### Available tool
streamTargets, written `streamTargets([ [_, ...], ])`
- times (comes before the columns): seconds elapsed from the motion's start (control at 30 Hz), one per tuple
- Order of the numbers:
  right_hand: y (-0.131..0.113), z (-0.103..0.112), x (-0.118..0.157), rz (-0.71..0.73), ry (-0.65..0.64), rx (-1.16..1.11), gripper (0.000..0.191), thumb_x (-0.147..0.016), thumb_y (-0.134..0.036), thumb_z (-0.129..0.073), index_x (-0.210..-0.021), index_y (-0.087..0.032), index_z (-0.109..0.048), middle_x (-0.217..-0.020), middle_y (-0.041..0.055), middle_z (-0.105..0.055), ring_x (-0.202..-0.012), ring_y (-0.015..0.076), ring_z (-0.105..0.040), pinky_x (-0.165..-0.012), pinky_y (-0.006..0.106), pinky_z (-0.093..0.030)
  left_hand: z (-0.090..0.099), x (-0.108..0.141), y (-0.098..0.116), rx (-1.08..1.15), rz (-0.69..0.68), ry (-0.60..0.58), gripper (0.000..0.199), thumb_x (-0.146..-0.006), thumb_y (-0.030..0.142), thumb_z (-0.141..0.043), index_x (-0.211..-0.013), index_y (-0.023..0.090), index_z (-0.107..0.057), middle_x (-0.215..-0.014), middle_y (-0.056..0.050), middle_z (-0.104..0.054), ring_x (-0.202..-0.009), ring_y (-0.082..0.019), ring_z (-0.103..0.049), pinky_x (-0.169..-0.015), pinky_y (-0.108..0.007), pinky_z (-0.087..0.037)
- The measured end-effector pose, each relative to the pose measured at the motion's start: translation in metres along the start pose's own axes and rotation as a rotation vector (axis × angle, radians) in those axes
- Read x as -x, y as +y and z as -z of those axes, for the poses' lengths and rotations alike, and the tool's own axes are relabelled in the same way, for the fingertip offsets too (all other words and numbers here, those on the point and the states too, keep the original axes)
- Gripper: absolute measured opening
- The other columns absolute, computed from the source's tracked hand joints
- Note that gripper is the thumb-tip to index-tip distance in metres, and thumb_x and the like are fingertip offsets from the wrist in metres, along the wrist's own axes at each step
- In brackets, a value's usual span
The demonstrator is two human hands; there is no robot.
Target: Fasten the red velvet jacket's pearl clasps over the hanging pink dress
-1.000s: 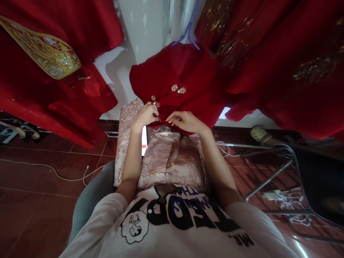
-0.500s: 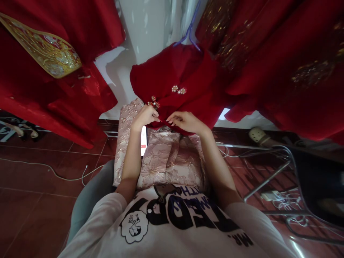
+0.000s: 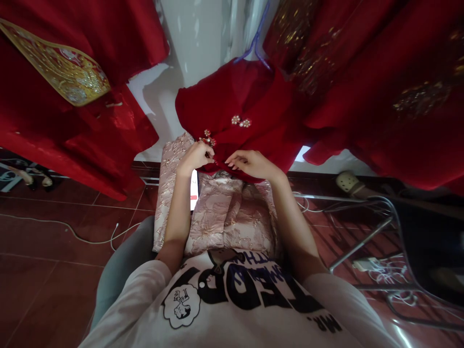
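Left grip point(image 3: 195, 157) pinches the edge of a red garment point(image 3: 242, 106) just beneath a jewelled fastening point(image 3: 208, 138); right grip point(image 3: 252, 164), fingers curled, lies along the same edge, its hold unclear. Garment hangs upright ahead, fastening nearer the left.

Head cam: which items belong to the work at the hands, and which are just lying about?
At the hands: left hand, right hand, red garment, pearl flower clasp.

Just around: pink brocade garment, gold-embroidered red robe, blue hanger, white cable.
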State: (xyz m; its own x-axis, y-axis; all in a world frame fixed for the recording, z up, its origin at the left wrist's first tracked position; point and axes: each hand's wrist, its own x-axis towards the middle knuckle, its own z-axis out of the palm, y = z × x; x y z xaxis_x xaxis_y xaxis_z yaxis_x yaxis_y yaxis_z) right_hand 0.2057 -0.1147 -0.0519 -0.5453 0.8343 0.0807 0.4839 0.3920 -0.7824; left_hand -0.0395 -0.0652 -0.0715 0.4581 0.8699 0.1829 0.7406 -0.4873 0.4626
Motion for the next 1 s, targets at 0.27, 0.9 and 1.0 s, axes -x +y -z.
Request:
streamTargets([
  [0.27, 0.002, -0.005, -0.002, -0.005, -0.106, 0.144, 0.031, -0.098, -0.021, -0.057, -0.118, -0.018, -0.081, -0.119, 0.0083, -0.081, -0.106, 0.0203, -0.077, -0.099, 0.034, -0.059, -0.004, 0.000, 0.003, -0.073, 0.012, -0.010, 0.012, -0.074, 0.011, -0.078, -0.084, 0.015, -0.078, -0.086, -0.005, -0.078, -0.081, -0.021, -0.070, -0.076, -0.029, -0.048],
  [0.9, 0.042, -0.063, -0.031, 0.102, 0.068, 0.093, 0.042, -0.101, -0.040, -0.058, -0.131, -0.015, -0.073, -0.134, 0.0170, -0.064, -0.126, 0.0295, -0.064, -0.116, 0.049, -0.051, -0.007, 0.002, 0.001, -0.257, -0.047, 0.054, 0.015, -0.077, 0.009, -0.072, -0.089, 0.015, -0.079, -0.110, -0.013, -0.073, -0.115, -0.033, -0.063, -0.102, -0.042, -0.052],
  [1.0, 0.042, -0.059, -0.029, 0.092, 0.064, 0.010, 0.040, -0.101, -0.043, -0.060, -0.126, -0.016, -0.074, -0.131, 0.0156, -0.064, -0.125, 0.0273, -0.064, -0.114, 0.047, -0.054, -0.006, 0.003, 0.000, -0.186, -0.047, 0.075, 0.015, -0.076, 0.007, -0.071, -0.085, 0.017, -0.079, -0.099, -0.009, -0.075, -0.107, -0.029, -0.066, -0.098, -0.038, -0.052],
])
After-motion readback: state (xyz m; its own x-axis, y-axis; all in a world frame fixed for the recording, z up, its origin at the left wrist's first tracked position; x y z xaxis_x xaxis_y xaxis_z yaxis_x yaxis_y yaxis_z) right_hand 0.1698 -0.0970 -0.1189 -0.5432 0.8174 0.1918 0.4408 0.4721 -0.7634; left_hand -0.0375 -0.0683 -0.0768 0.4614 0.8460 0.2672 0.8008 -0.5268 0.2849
